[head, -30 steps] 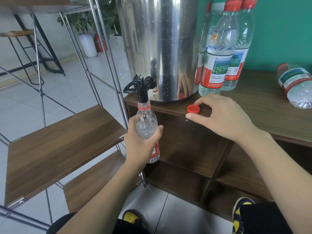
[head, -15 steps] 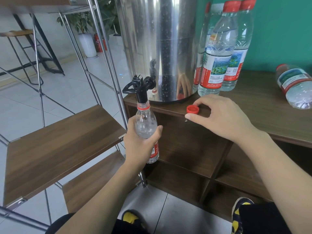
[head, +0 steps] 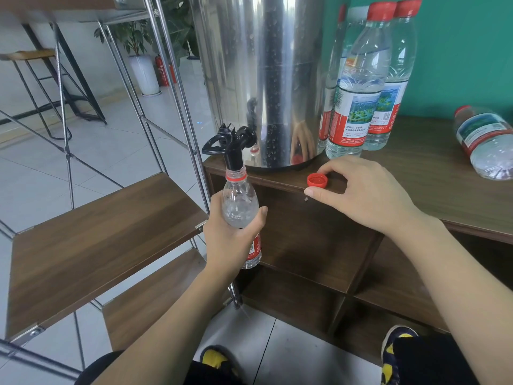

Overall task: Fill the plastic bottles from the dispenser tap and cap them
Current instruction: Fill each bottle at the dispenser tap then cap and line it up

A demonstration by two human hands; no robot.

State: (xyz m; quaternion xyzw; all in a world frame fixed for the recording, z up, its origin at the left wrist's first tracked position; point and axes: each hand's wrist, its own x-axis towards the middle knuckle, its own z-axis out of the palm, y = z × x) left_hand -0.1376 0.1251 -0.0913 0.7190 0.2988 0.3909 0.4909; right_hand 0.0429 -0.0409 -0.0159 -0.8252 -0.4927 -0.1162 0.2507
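At the bottom edge we see our own dark-clothed legs and two yellow-and-dark shoes on pale floor tiles. Our two bare forearms reach up from there.

Our left hand wraps its grip around the middle of a clear plastic bottle, thumb on the right side, fingers hidden behind it. The bottle stands upright in the air, off the front left corner of the wooden surface, with its open neck and red collar ring raised around the black tap spout. We cannot tell how much water is in it.

Our right hand rests at the front edge of the surface, thumb and curled fingertips closed on a red bottle cap that lies there open side up, just right of the tap.

Behind the cap stands the tall, shiny steel dispenser, its tap sticking out at the lower left. Just to its right stand three upright capped bottles with red caps and red-and-white labels, close together. Farther right, another capped bottle lies on its side on the surface. A teal wall rises behind.

To our left, metal-framed wooden shelves step downward. Beyond them are a potted plant, a red fire extinguisher and a tall stool.
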